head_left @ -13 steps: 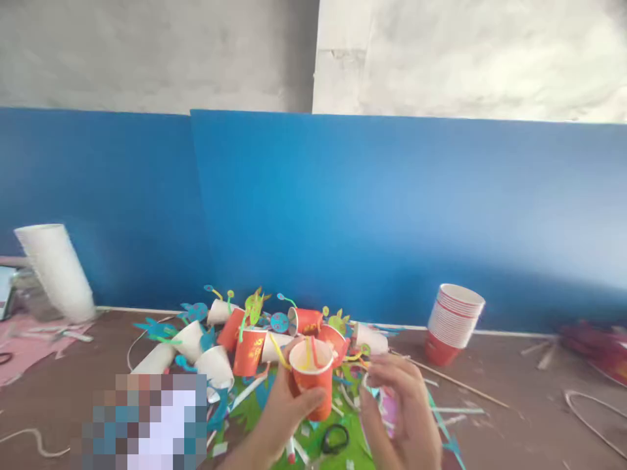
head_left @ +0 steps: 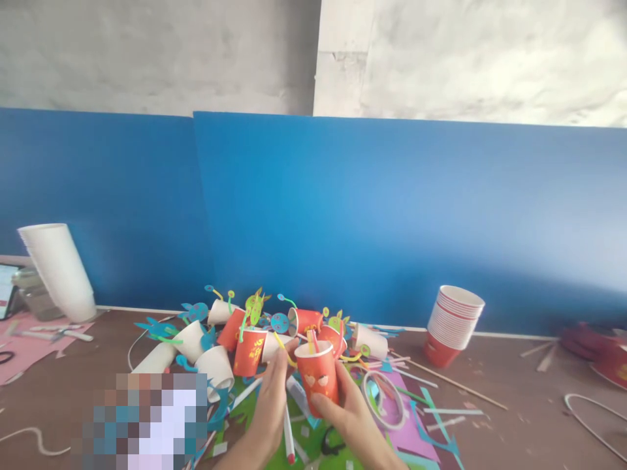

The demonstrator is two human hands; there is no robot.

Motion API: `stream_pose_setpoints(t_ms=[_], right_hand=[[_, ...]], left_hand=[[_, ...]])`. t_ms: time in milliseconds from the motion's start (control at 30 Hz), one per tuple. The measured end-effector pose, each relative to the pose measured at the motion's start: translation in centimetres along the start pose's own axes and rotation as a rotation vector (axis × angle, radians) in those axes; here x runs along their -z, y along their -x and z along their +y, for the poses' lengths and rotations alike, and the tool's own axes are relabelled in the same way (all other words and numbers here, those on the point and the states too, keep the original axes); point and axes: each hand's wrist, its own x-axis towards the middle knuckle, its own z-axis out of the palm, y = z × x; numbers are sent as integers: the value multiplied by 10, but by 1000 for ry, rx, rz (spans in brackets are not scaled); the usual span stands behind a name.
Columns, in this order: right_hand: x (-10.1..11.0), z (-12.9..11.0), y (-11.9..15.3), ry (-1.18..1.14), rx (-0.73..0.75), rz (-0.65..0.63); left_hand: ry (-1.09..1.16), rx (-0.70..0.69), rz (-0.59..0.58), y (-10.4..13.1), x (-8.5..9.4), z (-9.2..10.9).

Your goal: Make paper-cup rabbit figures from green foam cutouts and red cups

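Holding step rn: right hand [head_left: 355, 421] has its fingers wrapped round the red cup [head_left: 322, 373] above the green sheet [head_left: 247, 412], left hand [head_left: 267, 408] open beside it (can't tell if touching); any next move calls for a gentle grip imo

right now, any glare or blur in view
In the head view, pale sheen on the blue panel, right of centre; wall washed out at upper right; pixelated block at lower left; red shape at right edge soft; held red cup fairly sharp.
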Motion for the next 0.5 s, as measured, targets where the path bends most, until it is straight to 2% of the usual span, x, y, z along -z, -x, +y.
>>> stream_pose_setpoints(t_ms=[100,233,333,500], right_hand=[[4,3,-1,-81,1,-33],[4,18,0,-146,-20,-121],[2,27,1,-136,-35,-149],[1,22,2,-11,-11,-109]], left_hand=[[38,-70,9,-4,-2,11],[132,59,-70,-5,-3,19],[109,130,-102,-6,-2,21],[-7,43,-50,-5,-3,20]])
